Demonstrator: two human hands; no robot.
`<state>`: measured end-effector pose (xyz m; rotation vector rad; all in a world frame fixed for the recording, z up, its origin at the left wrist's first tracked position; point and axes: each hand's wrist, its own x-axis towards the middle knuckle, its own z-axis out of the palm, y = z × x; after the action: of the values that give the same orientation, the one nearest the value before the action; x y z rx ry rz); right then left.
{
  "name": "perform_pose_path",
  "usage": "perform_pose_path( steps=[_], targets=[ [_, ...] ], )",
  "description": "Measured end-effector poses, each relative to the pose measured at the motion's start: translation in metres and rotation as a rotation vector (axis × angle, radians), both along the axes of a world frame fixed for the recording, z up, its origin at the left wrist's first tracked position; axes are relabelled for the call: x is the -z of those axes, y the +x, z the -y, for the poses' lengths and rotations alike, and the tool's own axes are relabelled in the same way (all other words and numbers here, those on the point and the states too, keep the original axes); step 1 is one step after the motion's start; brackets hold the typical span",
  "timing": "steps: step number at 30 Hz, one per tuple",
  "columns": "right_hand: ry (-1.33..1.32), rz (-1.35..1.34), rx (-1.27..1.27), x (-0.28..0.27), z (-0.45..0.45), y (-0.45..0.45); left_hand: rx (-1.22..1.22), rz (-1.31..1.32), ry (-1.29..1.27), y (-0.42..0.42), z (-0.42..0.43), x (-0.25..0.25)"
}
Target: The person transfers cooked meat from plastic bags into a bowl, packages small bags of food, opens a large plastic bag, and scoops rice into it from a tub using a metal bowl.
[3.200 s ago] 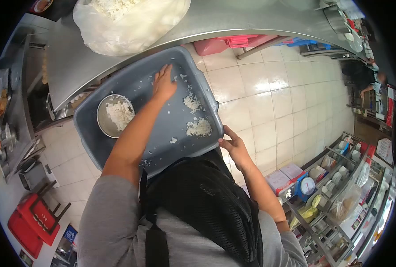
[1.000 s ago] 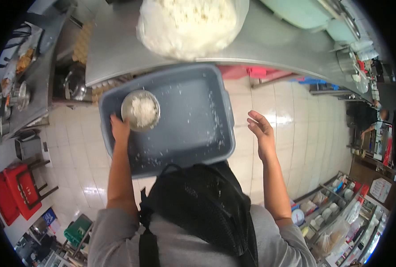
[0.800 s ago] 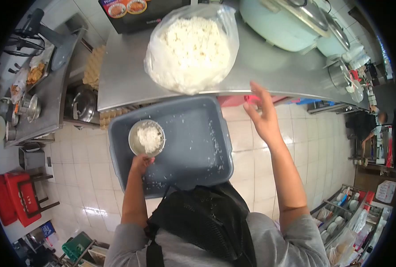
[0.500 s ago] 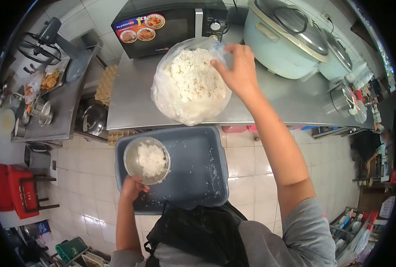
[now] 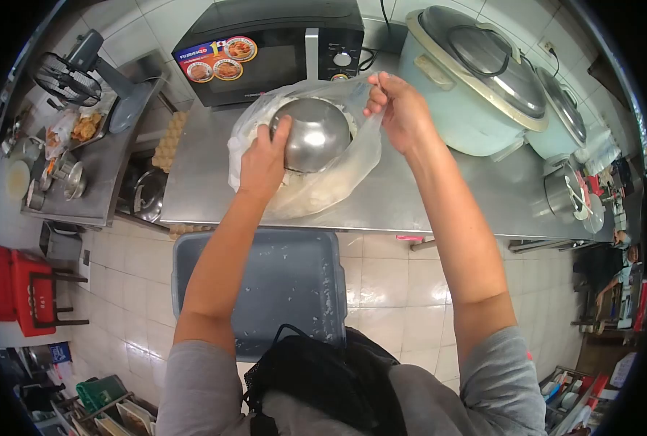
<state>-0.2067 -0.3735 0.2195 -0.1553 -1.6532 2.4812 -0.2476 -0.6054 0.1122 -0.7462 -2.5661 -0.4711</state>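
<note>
A clear plastic bag [image 5: 338, 190] of white rice rests on the steel counter in front of the microwave. My left hand [image 5: 263, 161] grips a round metal bowl [image 5: 315, 134], which is turned bottom up over the bag's mouth. What lies under the bowl is hidden. My right hand [image 5: 400, 109] pinches the bag's upper right edge and holds it up. Below the counter edge is a grey plastic tub [image 5: 265, 291] with scattered white grains on its bottom.
A black microwave [image 5: 265, 51] stands behind the bag. Two large pale-green rice cookers [image 5: 450, 94] are at the right, with a metal pot [image 5: 562, 190] beyond them. On the left side table are a fan [image 5: 113, 80] and several metal containers. A red chair [image 5: 29, 291] stands lower left.
My left hand has brought the bowl from over the tub up to the bag and tipped it over. My right hand now pinches and lifts the bag's edge.
</note>
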Motion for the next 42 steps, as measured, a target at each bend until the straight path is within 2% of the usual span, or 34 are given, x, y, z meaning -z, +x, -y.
perform_pose_path(
  steps=[3,4,7,8,11,14,17,20,23,26,29,32,35,38,42],
  targets=[
    [0.011,0.023,-0.019,0.003,-0.019,0.001,-0.065,-0.108,0.237,-0.006,-0.006,-0.016],
    [-0.002,0.034,-0.028,0.005,-0.021,0.001,-0.044,-0.147,0.391,-0.002,-0.007,-0.021],
    [-0.054,0.046,-0.049,0.010,-0.026,-0.001,-0.135,0.076,0.552,-0.002,-0.006,-0.030],
    [-0.073,0.043,-0.052,0.010,-0.026,-0.002,-0.112,0.063,0.669,-0.002,-0.005,-0.034],
    [-0.085,0.044,-0.066,0.005,-0.022,0.001,-0.093,-0.053,0.742,0.004,-0.005,-0.038],
    [-0.047,-0.001,-0.031,0.014,-0.023,-0.005,-0.218,0.058,0.000,0.015,-0.004,-0.020],
    [0.120,-0.067,-0.098,0.003,-0.009,0.006,-0.133,-0.049,-0.181,0.016,-0.009,0.020],
    [0.323,-0.067,-0.176,-0.008,0.005,0.014,-0.029,-0.071,-0.207,0.029,-0.002,-0.017],
    [0.188,0.023,-0.244,-0.014,0.002,0.020,-0.101,-0.159,0.195,0.026,0.034,-0.031],
    [0.092,0.058,-0.245,-0.004,-0.005,0.016,-0.288,0.221,0.431,0.020,0.061,-0.024],
    [0.058,0.059,-0.257,0.004,-0.001,0.017,-0.121,0.891,0.829,0.022,0.040,-0.032],
    [0.102,0.021,-0.266,0.006,0.008,0.026,-0.278,0.951,0.737,0.036,0.015,-0.037],
    [0.174,0.022,-0.235,0.005,0.009,0.039,-0.285,0.999,0.927,0.036,0.009,-0.039],
    [0.217,0.019,-0.199,0.009,0.004,0.047,-0.220,1.258,1.245,0.023,0.003,-0.027],
    [0.294,0.035,-0.133,0.011,0.002,0.057,0.027,1.306,1.657,0.024,-0.015,-0.023]
  ],
)
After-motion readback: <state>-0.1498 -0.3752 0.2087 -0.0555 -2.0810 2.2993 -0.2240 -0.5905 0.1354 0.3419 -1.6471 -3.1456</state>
